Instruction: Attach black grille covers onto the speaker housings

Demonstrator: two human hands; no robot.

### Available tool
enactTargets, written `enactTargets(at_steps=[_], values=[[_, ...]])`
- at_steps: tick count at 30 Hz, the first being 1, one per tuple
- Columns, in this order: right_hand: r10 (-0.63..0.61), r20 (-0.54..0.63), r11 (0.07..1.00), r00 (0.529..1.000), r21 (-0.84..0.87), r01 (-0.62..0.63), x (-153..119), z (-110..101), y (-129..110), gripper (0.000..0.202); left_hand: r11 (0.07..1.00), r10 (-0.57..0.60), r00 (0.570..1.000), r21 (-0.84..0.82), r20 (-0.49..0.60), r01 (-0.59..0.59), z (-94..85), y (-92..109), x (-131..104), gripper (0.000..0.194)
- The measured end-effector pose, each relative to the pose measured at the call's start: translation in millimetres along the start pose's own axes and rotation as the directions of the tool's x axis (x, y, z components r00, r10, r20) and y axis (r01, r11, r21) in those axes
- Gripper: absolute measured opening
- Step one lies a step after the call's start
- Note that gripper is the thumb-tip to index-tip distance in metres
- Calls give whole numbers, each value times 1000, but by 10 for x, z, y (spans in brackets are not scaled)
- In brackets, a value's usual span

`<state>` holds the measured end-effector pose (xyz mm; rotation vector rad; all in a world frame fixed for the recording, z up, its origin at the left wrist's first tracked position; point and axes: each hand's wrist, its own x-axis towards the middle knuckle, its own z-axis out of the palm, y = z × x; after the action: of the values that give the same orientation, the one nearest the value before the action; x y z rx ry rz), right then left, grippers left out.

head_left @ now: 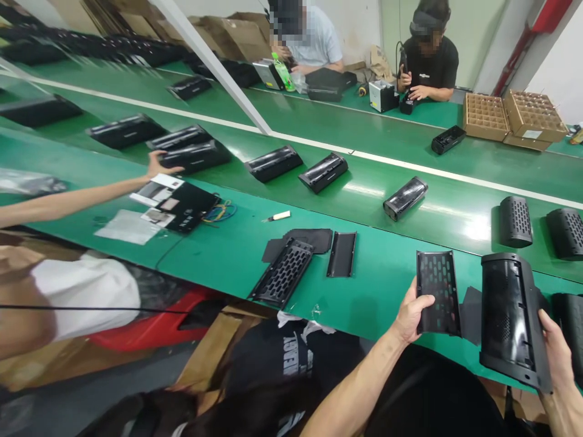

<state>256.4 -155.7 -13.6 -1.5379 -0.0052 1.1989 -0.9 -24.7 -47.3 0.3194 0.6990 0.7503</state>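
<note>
So, right above the counter's (385,267) near edge, the person's left hand (410,312) has a slotted panel (437,291) gripped by its side, thumb flat on the face, probably to keep it steady. The right hand (558,349) is wrapped round the right side of a glossy black case (507,309), tilted up, I'd guess to show its front. Further left, a second slotted panel (285,273) overlaps some dark sheets (319,240) by the near edge, seemingly kept handy. Past the far edge, spaced-out cases (323,172) sit on the green belt (364,197), and beyond that, a co-worker (439,70) in black.
</note>
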Motion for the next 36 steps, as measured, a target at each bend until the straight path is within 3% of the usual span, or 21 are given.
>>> enactTargets(at_steps=[5,8,12,16,20,29,36], values=[[18,-37,1000,999,3,-18,157,-152,-113,35,980,149,978,155,-143,-126,59,-81,104,57],[13,-78,999,997,45,-9,172,-115,-163,33,943,225,951,294,-212,-157,91,-107,164,61],[53,-164,995,985,93,-38,130,13,-205,32,913,236,945,386,-226,-136,102,-108,197,62],[36,-143,997,989,68,-26,131,54,-210,31,911,231,950,389,-212,-135,81,-93,191,60],[-10,-143,999,990,-43,4,210,-46,-200,24,916,214,951,385,-223,-116,73,-65,180,57],[38,-60,995,997,-90,-43,226,-58,-160,35,946,202,955,296,-215,-133,0,-87,206,62],[66,-147,996,987,-54,-74,154,-19,-123,32,958,177,954,266,-244,-110,-44,-117,248,64]])
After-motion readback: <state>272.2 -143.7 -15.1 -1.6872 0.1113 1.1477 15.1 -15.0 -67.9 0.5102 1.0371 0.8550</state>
